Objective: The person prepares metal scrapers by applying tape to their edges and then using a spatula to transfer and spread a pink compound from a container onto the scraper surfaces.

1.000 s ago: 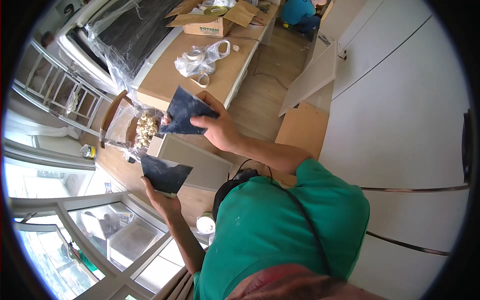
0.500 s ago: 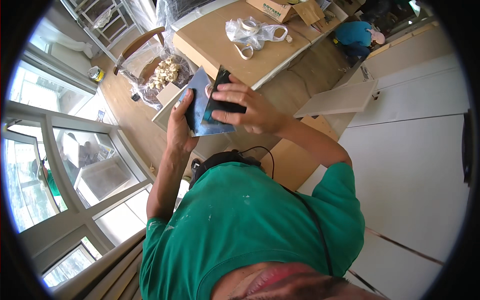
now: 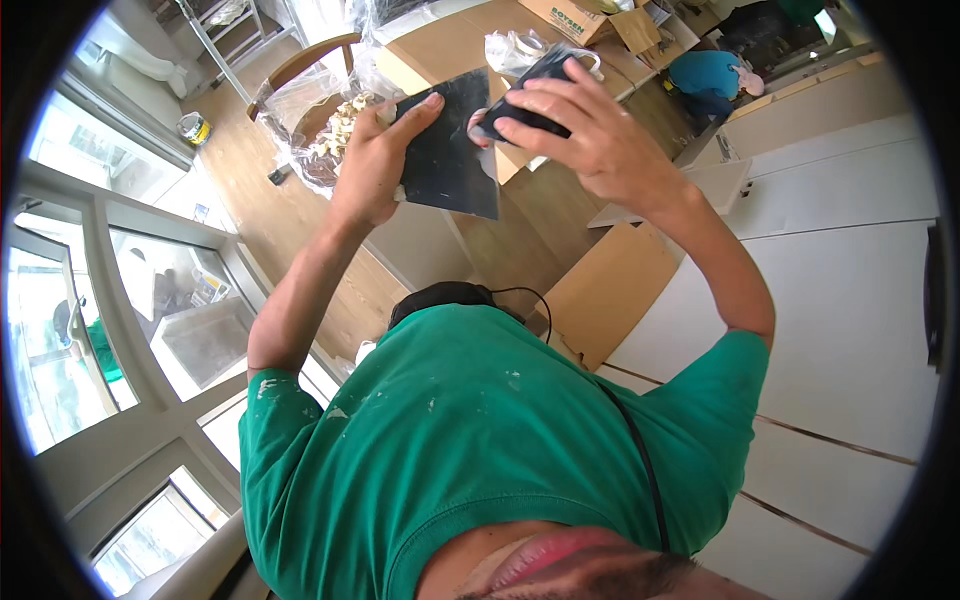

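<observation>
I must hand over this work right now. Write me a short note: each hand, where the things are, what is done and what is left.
Left hand: holds a flat dark sheet raised in front of the body.
Right hand: grips a dark block, close to the sheet's upper edge.
Below: a plastic-covered chair and a cardboard-covered table.
Done and left: cannot tell from this view; both things are in hand.

The two dark flat rectangular sheets [image 3: 447, 150], held apart a second ago, have been brought together and raised by the left hand [image 3: 372, 165] and the right hand [image 3: 590, 140].
</observation>
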`<action>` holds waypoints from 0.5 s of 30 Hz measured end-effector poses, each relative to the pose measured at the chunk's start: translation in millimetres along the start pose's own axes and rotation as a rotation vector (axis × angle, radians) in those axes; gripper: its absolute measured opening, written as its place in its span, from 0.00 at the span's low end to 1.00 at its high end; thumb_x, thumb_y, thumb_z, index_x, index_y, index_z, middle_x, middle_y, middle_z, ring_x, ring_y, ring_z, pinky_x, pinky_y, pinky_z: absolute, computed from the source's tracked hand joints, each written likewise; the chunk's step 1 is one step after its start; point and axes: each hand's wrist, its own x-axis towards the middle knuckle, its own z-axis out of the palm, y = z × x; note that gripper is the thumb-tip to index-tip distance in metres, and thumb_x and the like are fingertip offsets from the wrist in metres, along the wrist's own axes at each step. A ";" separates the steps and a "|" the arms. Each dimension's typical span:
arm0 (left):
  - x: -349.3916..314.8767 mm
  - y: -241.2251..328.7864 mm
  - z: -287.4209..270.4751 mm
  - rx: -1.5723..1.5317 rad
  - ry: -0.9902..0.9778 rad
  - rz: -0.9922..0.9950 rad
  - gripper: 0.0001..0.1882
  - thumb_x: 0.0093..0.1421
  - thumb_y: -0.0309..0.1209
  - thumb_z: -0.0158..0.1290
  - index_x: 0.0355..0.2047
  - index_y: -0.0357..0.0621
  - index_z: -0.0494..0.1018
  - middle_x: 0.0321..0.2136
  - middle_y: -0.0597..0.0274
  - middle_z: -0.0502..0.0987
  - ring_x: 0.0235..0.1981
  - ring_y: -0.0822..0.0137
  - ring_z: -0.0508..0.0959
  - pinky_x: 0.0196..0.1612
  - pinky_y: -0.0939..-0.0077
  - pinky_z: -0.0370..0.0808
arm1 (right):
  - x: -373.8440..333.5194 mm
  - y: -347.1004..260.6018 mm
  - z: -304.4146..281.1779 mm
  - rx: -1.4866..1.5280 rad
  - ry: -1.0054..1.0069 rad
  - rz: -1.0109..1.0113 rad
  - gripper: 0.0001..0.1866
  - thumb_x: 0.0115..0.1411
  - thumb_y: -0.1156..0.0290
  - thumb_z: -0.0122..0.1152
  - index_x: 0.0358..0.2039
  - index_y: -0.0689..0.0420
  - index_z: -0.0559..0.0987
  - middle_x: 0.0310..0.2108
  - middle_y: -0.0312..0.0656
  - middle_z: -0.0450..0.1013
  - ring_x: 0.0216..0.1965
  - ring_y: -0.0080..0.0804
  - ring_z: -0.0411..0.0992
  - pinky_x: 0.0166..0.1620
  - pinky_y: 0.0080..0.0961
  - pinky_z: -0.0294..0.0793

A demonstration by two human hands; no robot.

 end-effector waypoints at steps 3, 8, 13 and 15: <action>-8.1 2.9 -14.2 0.015 0.022 0.005 0.14 0.66 0.35 0.55 0.39 0.32 0.77 0.29 0.60 0.81 0.24 0.74 0.80 0.26 0.80 0.77 | 2.7 -4.8 -7.3 -0.049 -0.088 -0.037 0.28 0.52 0.81 0.51 0.54 0.45 0.76 0.56 0.37 0.69 0.60 0.36 0.65 0.66 0.50 0.58; -24.3 7.9 -19.0 -0.008 0.083 -0.004 0.17 0.63 0.37 0.59 0.40 0.32 0.75 0.30 0.58 0.81 0.25 0.71 0.81 0.27 0.78 0.78 | 20.2 -18.0 -9.5 0.007 -0.050 -0.063 0.27 0.55 0.83 0.50 0.54 0.47 0.76 0.56 0.39 0.69 0.60 0.39 0.66 0.67 0.50 0.57; -42.5 7.1 -9.6 -0.263 0.074 -0.110 0.18 0.62 0.38 0.59 0.42 0.33 0.74 0.32 0.57 0.81 0.26 0.69 0.82 0.29 0.76 0.80 | 13.2 -26.4 -11.6 0.115 0.077 -0.054 0.26 0.58 0.82 0.49 0.57 0.47 0.74 0.57 0.41 0.68 0.60 0.42 0.65 0.66 0.52 0.58; -58.5 5.9 -1.1 -0.319 0.037 -0.210 0.19 0.63 0.39 0.58 0.43 0.33 0.74 0.32 0.58 0.80 0.26 0.69 0.82 0.29 0.75 0.80 | 4.1 -34.0 -8.0 0.187 0.083 -0.050 0.25 0.60 0.81 0.49 0.57 0.47 0.73 0.56 0.42 0.69 0.61 0.43 0.65 0.66 0.53 0.59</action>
